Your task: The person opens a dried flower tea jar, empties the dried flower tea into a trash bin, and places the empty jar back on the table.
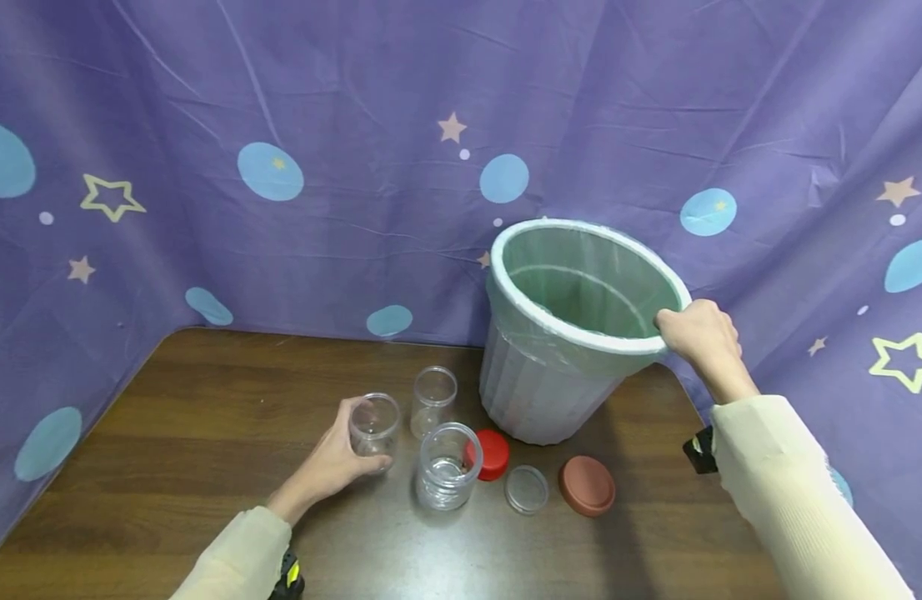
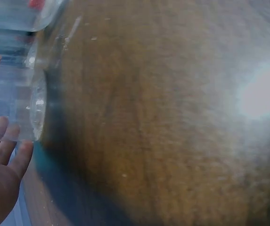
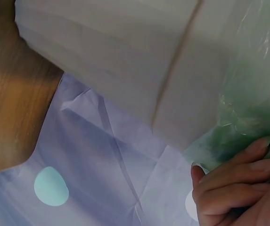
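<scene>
My left hand [image 1: 332, 460] holds a clear plastic jar [image 1: 375, 423], thumb on the near side and fingers around the far side. The jar stands upright on the wooden table and has no lid. In the left wrist view the fingers [image 2: 22, 160] lie against its wall. At the right, my right hand [image 1: 703, 335] grips the rim of a pale trash bin [image 1: 539, 387], thumb inside. A green see-through liner [image 3: 252, 89] folds over that rim. The bin leans toward the right hand, and its inside looks green.
Two more clear open jars, a taller one [image 1: 434, 398] and a wider one [image 1: 444, 485], stand right of the held jar. A red lid [image 1: 491, 456], a clear lid [image 1: 526, 490] and a brownish-red lid [image 1: 588, 486] lie before the bin. A purple curtain [image 1: 401, 225] hangs behind the table [image 1: 228, 417].
</scene>
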A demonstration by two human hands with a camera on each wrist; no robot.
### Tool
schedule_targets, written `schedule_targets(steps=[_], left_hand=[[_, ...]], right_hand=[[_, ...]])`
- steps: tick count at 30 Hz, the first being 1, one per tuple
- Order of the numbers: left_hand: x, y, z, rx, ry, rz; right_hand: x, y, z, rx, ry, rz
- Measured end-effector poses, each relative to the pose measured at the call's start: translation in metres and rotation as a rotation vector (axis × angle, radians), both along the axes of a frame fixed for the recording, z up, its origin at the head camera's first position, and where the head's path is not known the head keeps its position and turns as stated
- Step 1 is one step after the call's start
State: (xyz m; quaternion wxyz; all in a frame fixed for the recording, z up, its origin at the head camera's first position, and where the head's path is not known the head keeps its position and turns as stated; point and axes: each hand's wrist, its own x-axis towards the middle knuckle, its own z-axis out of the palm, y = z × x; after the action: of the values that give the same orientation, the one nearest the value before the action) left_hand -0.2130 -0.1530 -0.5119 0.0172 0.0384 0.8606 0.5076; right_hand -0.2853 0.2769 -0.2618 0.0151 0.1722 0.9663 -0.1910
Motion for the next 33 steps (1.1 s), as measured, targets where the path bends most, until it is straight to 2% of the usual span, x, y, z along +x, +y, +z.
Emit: schedule_targets(steps=[4,11,16,26,33], left_hand=[[0.002,0.001,0.000,-0.005,-0.011,0.013],[0.005,0.005,-0.002,0.013,0.018,0.015],[0.007,0.007,-0.002,0.014,0.027,0.039],[0.008,0.009,0.000,0.065,0.039,0.042],[0.009,0.007,0.001,0.058,0.023,0.045]], right_hand=[[0.002,0.001,-0.002,-0.030,0.027,0.005],[0.005,0.001,-0.004,-0.050,0.083,0.002],[0.005,0.000,-0.006,-0.047,0.124,0.007],[0.005,0.001,-0.010,-0.106,0.171,-0.008],[0.005,0.000,-0.014,-0.141,0.178,-0.023]])
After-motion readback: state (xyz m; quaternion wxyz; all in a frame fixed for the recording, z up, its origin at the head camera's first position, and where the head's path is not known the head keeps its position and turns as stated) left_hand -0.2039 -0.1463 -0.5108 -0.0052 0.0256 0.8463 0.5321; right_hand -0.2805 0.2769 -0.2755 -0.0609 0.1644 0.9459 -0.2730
